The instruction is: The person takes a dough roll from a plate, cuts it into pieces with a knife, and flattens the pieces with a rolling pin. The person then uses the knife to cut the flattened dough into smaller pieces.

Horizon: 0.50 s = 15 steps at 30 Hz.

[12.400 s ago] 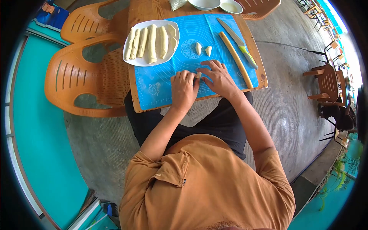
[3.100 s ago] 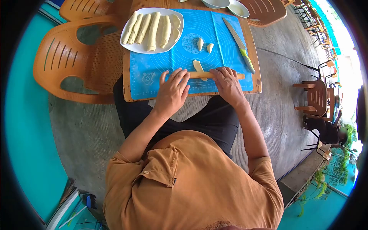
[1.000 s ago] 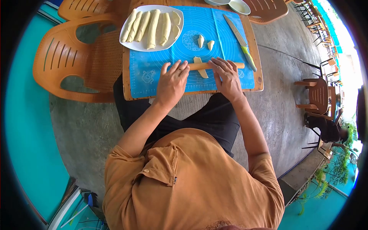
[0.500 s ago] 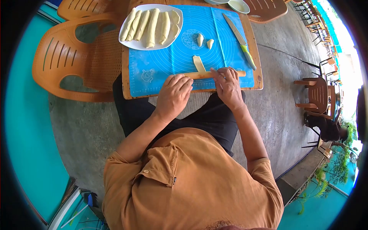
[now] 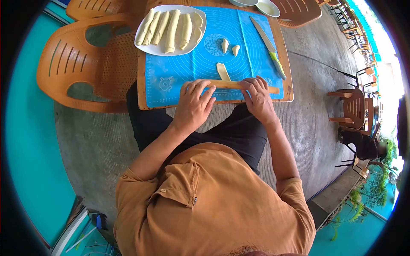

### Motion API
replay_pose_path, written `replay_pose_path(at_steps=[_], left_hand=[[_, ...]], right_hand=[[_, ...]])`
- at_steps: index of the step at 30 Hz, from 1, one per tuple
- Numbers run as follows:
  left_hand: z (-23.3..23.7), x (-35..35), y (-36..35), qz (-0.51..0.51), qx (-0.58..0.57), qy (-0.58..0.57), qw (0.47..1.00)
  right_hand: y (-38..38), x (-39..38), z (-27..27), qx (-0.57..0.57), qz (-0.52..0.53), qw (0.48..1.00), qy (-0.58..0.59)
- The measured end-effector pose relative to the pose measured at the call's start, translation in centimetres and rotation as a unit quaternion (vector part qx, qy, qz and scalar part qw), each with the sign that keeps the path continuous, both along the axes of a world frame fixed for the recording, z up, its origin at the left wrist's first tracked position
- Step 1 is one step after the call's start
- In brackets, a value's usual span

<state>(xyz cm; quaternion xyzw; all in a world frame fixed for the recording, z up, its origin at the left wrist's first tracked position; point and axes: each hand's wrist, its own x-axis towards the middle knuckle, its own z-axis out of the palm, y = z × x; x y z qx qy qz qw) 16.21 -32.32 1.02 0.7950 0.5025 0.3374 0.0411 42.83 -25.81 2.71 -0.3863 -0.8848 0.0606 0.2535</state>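
A wooden rolling pin (image 5: 226,84) lies across the near part of a blue baking mat (image 5: 179,72). My left hand (image 5: 194,100) is closed over its left end, covering that tip. Toward the right end, my right hand (image 5: 258,96) has its fingers curled over the pin, and the bare tip sticks out past them. Just beyond the pin lies a flat strip of pale dough (image 5: 222,71), its near end at or under the wood. Two small dough pieces (image 5: 225,45) rest farther up the mat.
A white plate (image 5: 188,48) with several rolled dough sticks (image 5: 172,32) stands at the back left. A knife with a green and white handle (image 5: 276,64) lies along the mat's right side. Bowls (image 5: 267,7) sit at the far edge. An orange chair (image 5: 55,68) is left of the table.
The pin's right end has swung slightly toward me and to the right, along with my right hand. My left hand stays at the left end. The dough strip looks much the same.
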Motion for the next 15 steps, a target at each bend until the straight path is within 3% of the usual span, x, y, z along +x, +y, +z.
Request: replay_pose_path(at_steps=[11,15], left_hand=[[-0.7,-0.6,1.3,0.033,-0.034,0.084,0.995],[-1.5,-0.5,2.2,0.067,-0.006,0.148,0.987]], right_hand=[[3.3,-0.9,-1.0,-0.030,0.029,0.999,0.000],[4.1,-1.7,-0.8,0.022,-0.014,1.000,-0.012]])
